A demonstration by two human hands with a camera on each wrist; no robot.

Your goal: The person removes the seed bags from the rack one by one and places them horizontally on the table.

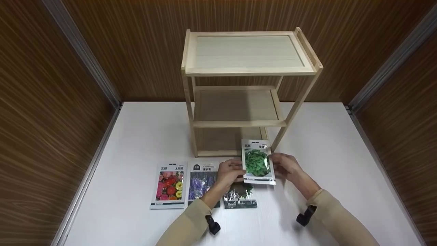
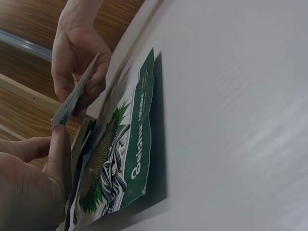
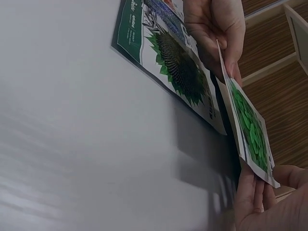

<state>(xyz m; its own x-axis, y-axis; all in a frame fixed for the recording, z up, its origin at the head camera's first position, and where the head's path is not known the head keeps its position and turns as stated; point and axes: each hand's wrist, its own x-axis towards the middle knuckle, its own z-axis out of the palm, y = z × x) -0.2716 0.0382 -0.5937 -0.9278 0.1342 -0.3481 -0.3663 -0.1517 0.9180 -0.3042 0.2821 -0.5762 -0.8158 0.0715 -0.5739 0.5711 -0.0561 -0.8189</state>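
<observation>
A seed packet with green leaves on its front (image 1: pixel 257 162) is held up off the table, its face towards the head camera. My left hand (image 1: pixel 228 174) pinches its left edge and my right hand (image 1: pixel 287 166) pinches its right edge; the right wrist view shows the right hand's (image 3: pixel 272 199) fingers behind it. Below lies a seed packet with a sunflower head and striped seeds (image 2: pixel 108 163), partly covered by the left hand and the raised packet. To its left are a purple-flower packet (image 1: pixel 201 184) and a packet with red, pink and yellow flowers (image 1: pixel 169 184), both flat on the table.
A three-tier light wooden shelf (image 1: pixel 251 71) stands behind the packets, its lowest tier (image 1: pixel 218 140) close to the raised packet. The white table (image 1: pixel 136 136) is enclosed by brown wood-grain walls (image 1: pixel 51 102) with metal strips at the corners.
</observation>
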